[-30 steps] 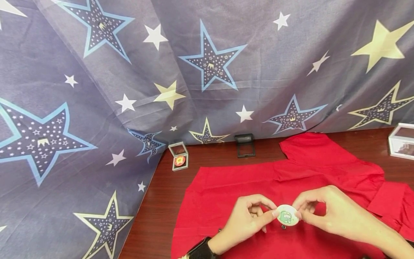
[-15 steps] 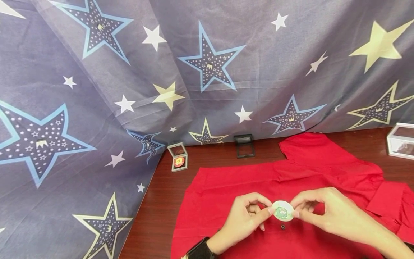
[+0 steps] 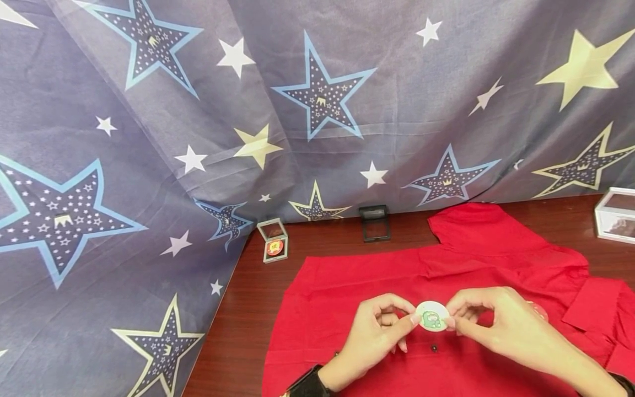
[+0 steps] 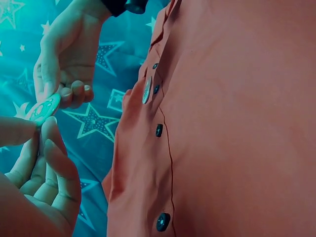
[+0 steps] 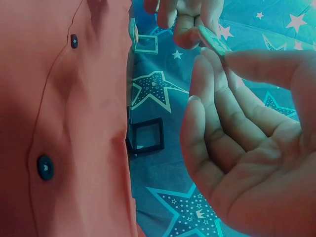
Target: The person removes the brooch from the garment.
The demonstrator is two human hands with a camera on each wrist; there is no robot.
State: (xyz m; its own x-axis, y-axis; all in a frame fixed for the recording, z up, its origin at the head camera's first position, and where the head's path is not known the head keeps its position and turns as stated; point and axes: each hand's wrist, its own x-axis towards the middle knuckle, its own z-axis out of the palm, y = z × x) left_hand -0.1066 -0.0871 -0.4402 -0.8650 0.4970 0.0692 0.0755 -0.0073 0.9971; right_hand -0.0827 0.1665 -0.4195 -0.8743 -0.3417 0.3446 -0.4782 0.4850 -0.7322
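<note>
A round white badge [image 3: 432, 317] with a green figure hangs just above the red shirt [image 3: 471, 259], which lies flat on the brown table [image 3: 248, 309]. My left hand [image 3: 414, 317] pinches the badge's left edge between thumb and fingers. From the other side my right hand [image 3: 451, 321] pinches its right edge. The left wrist view has the badge [image 4: 43, 108] edge-on between both hands, beside the shirt's dark buttons [image 4: 159, 130]. In the right wrist view the badge [image 5: 213, 39] sits at my fingertips, with the shirt [image 5: 59, 123] to the left.
A small clear box with a red badge [image 3: 274, 241] and an open black box [image 3: 375, 222] stand at the table's back edge. Another clear box [image 3: 615, 215] sits at the far right. Star-printed cloth [image 3: 149, 165] drapes behind and over the left.
Both hands have lifted the badge a little up and to the left, away from the shirt's button line. Their pinch on it is unchanged.
</note>
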